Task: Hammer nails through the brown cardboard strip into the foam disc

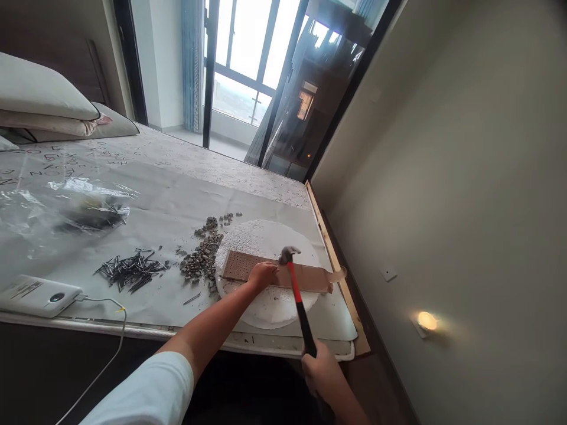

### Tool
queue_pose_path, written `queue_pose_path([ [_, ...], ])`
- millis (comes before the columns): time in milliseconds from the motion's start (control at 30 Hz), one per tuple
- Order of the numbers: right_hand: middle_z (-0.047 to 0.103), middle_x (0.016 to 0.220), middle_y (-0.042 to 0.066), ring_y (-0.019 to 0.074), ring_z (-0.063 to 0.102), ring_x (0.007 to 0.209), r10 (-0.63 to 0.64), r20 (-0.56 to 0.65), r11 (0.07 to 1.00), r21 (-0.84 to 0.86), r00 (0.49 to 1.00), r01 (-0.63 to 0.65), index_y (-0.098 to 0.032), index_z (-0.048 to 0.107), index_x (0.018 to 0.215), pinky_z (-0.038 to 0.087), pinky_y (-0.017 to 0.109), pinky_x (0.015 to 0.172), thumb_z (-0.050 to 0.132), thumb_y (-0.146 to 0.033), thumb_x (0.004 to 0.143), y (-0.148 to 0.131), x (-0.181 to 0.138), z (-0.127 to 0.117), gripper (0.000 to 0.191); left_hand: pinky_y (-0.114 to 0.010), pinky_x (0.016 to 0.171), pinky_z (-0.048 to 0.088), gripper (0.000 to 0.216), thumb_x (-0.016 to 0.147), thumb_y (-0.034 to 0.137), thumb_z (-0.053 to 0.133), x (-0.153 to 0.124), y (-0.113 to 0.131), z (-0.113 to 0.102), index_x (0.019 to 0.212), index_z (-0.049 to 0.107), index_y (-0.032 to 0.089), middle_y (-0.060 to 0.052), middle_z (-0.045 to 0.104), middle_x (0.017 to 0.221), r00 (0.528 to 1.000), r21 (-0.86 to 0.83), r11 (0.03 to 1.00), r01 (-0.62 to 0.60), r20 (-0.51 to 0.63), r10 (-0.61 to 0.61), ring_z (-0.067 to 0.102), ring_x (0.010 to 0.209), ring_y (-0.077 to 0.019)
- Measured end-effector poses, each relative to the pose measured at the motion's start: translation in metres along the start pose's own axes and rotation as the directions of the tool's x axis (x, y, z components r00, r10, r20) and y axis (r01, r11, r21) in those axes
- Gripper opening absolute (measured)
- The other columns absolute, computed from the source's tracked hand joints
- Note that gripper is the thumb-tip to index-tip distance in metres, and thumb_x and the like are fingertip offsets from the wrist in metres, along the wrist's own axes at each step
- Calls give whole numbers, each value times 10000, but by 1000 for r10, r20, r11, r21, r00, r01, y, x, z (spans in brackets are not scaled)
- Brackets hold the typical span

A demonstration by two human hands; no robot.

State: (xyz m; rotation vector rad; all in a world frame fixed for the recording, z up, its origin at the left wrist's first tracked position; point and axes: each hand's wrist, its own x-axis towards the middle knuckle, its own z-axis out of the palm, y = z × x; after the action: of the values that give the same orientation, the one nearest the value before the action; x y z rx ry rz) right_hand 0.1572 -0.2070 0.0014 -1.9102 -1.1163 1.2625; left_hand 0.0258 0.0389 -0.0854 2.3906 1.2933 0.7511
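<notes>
My right hand (322, 369) is wrapped round the black lower handle of a claw hammer (297, 289), whose upper shaft is red. The hammer's metal head is over a brown board (305, 276), just right of my left hand (262, 275). My left hand rests on the board with its fingers closed; whatever they pinch is too small to make out. Small dark holes or dots cover the board's left end (243, 265). Brown paper or tape curls off its right end. Under the board is a round white foam disc (261, 233).
Left of the disc lie grey gravel-like bits (204, 254), a loose nail (191, 299) and a nail pile (133, 268). Farther left are a clear plastic bag (88, 206) and a white power bank (42, 295) with a cable. A wooden edge (328, 236) and wall stand right.
</notes>
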Motion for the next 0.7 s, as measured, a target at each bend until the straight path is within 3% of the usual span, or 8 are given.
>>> queue_pose_path([
  [233, 294, 462, -97, 61, 266, 334, -43, 7, 997, 60, 999, 42, -214, 399, 726, 219, 200, 328, 438, -196, 659, -2, -1, 0, 80, -251, 660, 391, 301, 855, 249, 469, -1, 0, 0, 677, 691, 152, -71, 662, 752, 1000, 46, 999, -29, -4, 29, 580, 686, -152],
  [433, 251, 420, -111, 63, 233, 302, 48, 31, 998, 32, 998, -49, -225, 357, 687, 197, 202, 295, 423, -167, 624, 2, 3, 6, 108, -244, 656, 398, 232, 800, 226, 505, -4, 4, -6, 686, 695, 156, -72, 669, 782, 1000, 3, 1000, -11, -3, 11, 580, 701, -153],
  [567, 291, 439, -98, 69, 286, 333, -49, -40, 998, 30, 998, 50, -214, 395, 705, 230, 198, 322, 431, -190, 650, -2, -2, -2, 70, -236, 638, 393, 147, 718, 201, 539, -4, 6, -12, 695, 673, 144, -58, 653, 741, 996, -146, 989, -2, -91, -11, 559, 688, -147],
  [700, 317, 460, -95, 69, 315, 362, -52, -12, 999, 16, 999, 52, -207, 412, 711, 265, 195, 360, 424, -168, 655, -3, -4, 0, 69, -219, 573, 375, 167, 682, 167, 476, 0, 4, -17, 723, 636, 142, -16, 613, 661, 969, -387, 916, 106, -166, -182, 520, 616, -124],
])
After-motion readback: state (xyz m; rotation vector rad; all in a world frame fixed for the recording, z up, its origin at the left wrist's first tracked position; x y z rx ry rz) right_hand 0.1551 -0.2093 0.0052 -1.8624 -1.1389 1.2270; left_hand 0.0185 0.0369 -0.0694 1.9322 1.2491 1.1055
